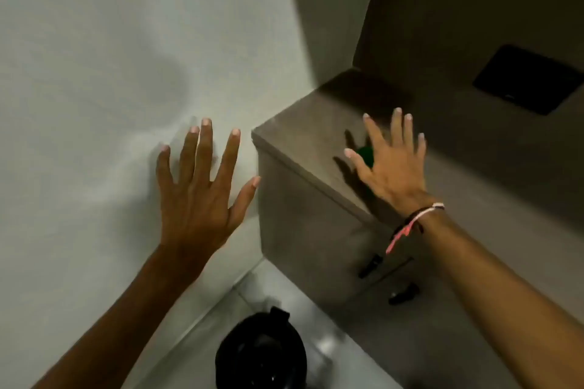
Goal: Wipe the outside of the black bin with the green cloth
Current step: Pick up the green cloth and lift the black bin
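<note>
both hands are spread flat and hold nothing: the left hand (197, 196) is before the pale wall (94, 73), the right hand (390, 161) over the grey ledge (300, 148). a bit of green cloth (366, 155) shows under the right hand's fingers, lying on the ledge. the black bin (262, 354) stands on the floor below, untouched; wiping hasn't begun, it seems. no readable writing anywhere.

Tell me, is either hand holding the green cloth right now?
No: both the left hand and right hand are spread open and empty, and the green cloth lies on the ledge beneath the right.
</note>
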`<state>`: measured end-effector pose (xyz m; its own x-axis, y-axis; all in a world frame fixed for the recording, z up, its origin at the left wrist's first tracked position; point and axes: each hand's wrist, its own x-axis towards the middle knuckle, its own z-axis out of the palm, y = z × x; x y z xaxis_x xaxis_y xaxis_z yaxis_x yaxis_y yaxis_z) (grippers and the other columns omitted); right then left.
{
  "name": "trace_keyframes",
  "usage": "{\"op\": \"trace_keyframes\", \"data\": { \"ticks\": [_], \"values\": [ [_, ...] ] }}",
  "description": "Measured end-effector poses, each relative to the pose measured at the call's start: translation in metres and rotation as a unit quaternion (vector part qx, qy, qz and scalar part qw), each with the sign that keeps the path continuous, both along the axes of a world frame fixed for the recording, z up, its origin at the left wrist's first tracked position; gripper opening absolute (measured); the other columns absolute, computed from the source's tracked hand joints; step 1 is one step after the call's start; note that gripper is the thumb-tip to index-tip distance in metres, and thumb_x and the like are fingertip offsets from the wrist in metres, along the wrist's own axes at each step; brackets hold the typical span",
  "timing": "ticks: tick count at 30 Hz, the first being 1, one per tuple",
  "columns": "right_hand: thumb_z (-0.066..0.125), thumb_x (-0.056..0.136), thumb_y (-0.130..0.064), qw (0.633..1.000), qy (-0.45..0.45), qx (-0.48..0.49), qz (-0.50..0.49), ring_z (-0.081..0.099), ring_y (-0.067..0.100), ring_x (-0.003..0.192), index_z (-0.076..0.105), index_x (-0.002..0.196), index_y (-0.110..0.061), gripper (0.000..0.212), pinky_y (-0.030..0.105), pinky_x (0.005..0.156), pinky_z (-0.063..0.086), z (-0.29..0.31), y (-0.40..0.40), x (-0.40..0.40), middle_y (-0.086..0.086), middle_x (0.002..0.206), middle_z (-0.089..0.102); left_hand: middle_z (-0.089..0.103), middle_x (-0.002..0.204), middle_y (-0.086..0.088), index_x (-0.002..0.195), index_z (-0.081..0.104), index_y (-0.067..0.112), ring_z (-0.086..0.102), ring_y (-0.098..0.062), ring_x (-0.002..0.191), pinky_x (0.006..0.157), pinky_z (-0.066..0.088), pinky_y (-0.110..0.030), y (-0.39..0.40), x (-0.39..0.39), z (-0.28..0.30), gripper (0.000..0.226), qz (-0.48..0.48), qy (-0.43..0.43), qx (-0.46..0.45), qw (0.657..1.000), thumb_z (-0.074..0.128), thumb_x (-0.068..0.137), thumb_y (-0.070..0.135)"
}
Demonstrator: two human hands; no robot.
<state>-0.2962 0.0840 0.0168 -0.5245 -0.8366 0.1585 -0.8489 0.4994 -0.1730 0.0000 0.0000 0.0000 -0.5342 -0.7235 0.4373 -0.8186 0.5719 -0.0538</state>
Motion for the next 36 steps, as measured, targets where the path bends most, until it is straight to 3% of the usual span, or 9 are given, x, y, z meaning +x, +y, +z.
{"op": "trace_keyframes", "data": {
  "ticks": [3,6,10,13,17,21,28,32,36],
  "values": [
    [0.046,0.092,-0.076,0.994,-0.062,0.076,-0.046,0.024,0.044,0.158,0.036,0.157,-0.036,0.077,0.065,0.124,0.028,-0.021,-0.005,-0.028,0.019,0.170,0.026,0.024,0.174,-0.024,0.169,0.027,0.017,0.027,-0.043,0.162,0.125,0.029,-0.070,0.006,-0.016,-0.033,0.075,0.005,-0.018,0.049,0.999,0.025,0.111,0.065],
    [0.056,0.092,-0.064,0.997,-0.042,0.050,-0.038,0.050,0.046,0.133,0.055,0.141,-0.025,0.063,0.058,0.107,0.047,-0.027,0.001,-0.022,0.019,0.144,0.055,0.020,0.176,-0.021,0.169,0.025,0.019,0.023,-0.040,0.164,0.129,0.023,-0.067,0.017,-0.030,-0.061,0.076,-0.002,-0.020,0.072,0.997,0.020,0.110,0.068],
    [0.063,0.090,-0.050,0.999,-0.019,-0.018,0.028,0.054,0.043,0.122,0.064,0.133,-0.022,0.051,0.054,0.096,0.052,-0.031,0.024,0.008,0.016,0.131,0.062,0.019,0.177,-0.018,0.170,0.023,0.022,0.021,-0.037,0.165,0.131,0.022,-0.063,0.034,-0.044,-0.090,0.077,0.006,-0.018,0.105,0.994,0.015,0.110,0.069],
    [0.063,0.095,-0.048,0.973,-0.030,-0.156,0.166,0.060,0.037,0.119,0.070,0.128,-0.019,0.045,0.047,0.097,0.053,-0.055,0.060,0.060,0.013,0.128,0.068,0.025,0.176,-0.018,0.169,0.028,0.021,0.029,-0.039,0.163,0.129,0.027,-0.063,0.051,-0.040,-0.139,0.074,0.019,-0.014,0.134,0.991,0.021,0.111,0.065],
    [0.060,0.099,-0.045,0.936,-0.097,-0.241,0.238,0.067,0.031,0.113,0.076,0.118,-0.011,0.042,0.040,0.095,0.056,-0.129,0.095,0.133,0.013,0.121,0.074,0.005,0.181,-0.009,0.171,0.007,0.031,0.006,-0.029,0.169,0.133,0.017,-0.063,0.080,-0.020,-0.238,0.087,0.052,-0.096,0.276,0.955,0.007,0.094,0.073],
    [0.072,0.087,-0.039,0.956,-0.200,-0.129,0.172,0.067,0.035,0.116,0.078,0.117,-0.014,0.039,0.048,0.090,0.059,-0.261,0.125,0.154,0.012,0.123,0.073,0.002,0.181,-0.013,0.171,0.004,0.028,0.007,-0.032,0.169,0.134,0.011,-0.065,0.112,-0.007,-0.360,0.093,0.027,-0.138,0.367,0.920,-0.004,0.089,0.071],
    [0.061,0.085,-0.046,0.955,-0.267,0.098,0.088,0.067,0.032,0.114,0.074,0.121,-0.017,0.048,0.046,0.090,0.060,-0.469,0.199,0.141,0.008,0.123,0.070,0.015,0.178,-0.015,0.164,0.033,0.024,0.012,-0.035,0.167,0.133,0.010,-0.063,0.109,-0.043,-0.558,0.070,-0.022,-0.188,0.440,0.878,0.025,0.110,0.066],
    [0.062,0.086,-0.047,0.949,-0.271,0.135,0.085,0.065,0.031,0.117,0.074,0.121,-0.019,0.047,0.037,0.093,0.056,-0.515,0.221,0.139,0.007,0.122,0.071,0.043,0.160,-0.022,0.150,0.052,0.015,0.035,-0.043,0.154,0.125,0.028,-0.062,0.098,-0.065,-0.616,0.064,-0.026,-0.216,0.450,0.866,0.044,0.106,0.062],
    [0.068,0.087,-0.039,0.943,-0.299,0.132,0.053,0.065,0.029,0.115,0.073,0.122,-0.018,0.041,0.042,0.095,0.057,-0.528,0.222,0.141,0.007,0.124,0.070,0.058,0.136,-0.023,0.131,0.061,0.006,0.050,-0.044,0.134,0.110,0.043,-0.053,0.112,-0.026,-0.612,0.049,-0.015,-0.101,0.448,0.888,0.046,0.107,0.047]
  ]
}}
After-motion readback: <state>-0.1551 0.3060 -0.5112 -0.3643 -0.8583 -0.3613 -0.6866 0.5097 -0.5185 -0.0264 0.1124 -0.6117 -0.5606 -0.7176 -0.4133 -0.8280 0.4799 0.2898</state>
